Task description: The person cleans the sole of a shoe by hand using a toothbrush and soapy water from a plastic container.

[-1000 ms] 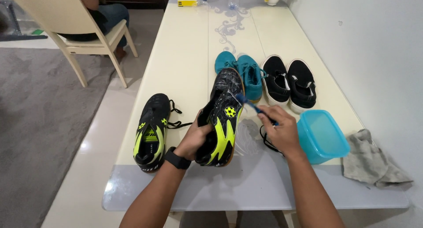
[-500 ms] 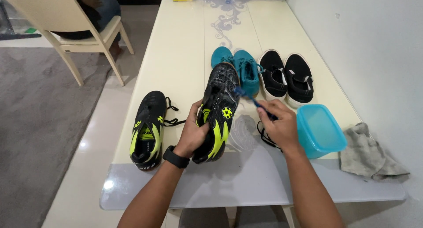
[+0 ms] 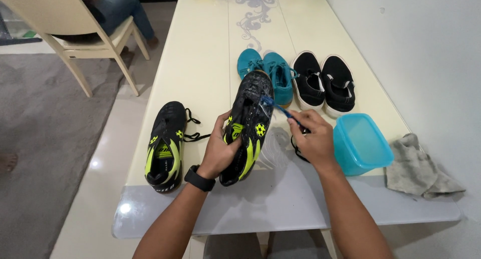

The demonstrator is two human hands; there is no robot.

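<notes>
While the left hand (image 3: pixel 220 151) curls around the heel half of a black and neon-yellow football boot (image 3: pixel 249 123), thumb on the near side and fingers wrapped under the sole, the boot is lifted off the tabletop (image 3: pixel 200 63) with its toe pointing to about 12 o'clock and its upper turned toward the camera. A black wristwatch (image 3: pixel 199 178) sits on that wrist, and the forearm runs in from 7 o'clock. The right hand (image 3: pixel 313 139) is closed in a pinch on the handle of a blue toothbrush (image 3: pixel 277 107), knuckles up, the forearm coming in from 5 o'clock; the brush head rests against the wet, shiny toe of the held boot, at about 10 o'clock from the hand.

At 9 o'clock from the held boot its matching boot (image 3: pixel 165 146) lies flat on the tabletop, laces trailing to the right. At 12 o'clock stands a pair of teal sneakers (image 3: pixel 265 71), partly hidden behind the boot's toe, and just beside them at 1 o'clock a pair of black slip-on shoes (image 3: pixel 325 83). A teal plastic tub (image 3: pixel 362 144) sits just beside the right hand at 3 o'clock, with a grey rag (image 3: pixel 421 166) further out at the tabletop's edge. A cream chair (image 3: pixel 65 23) with a seated person stands at 10 o'clock on the floor.
</notes>
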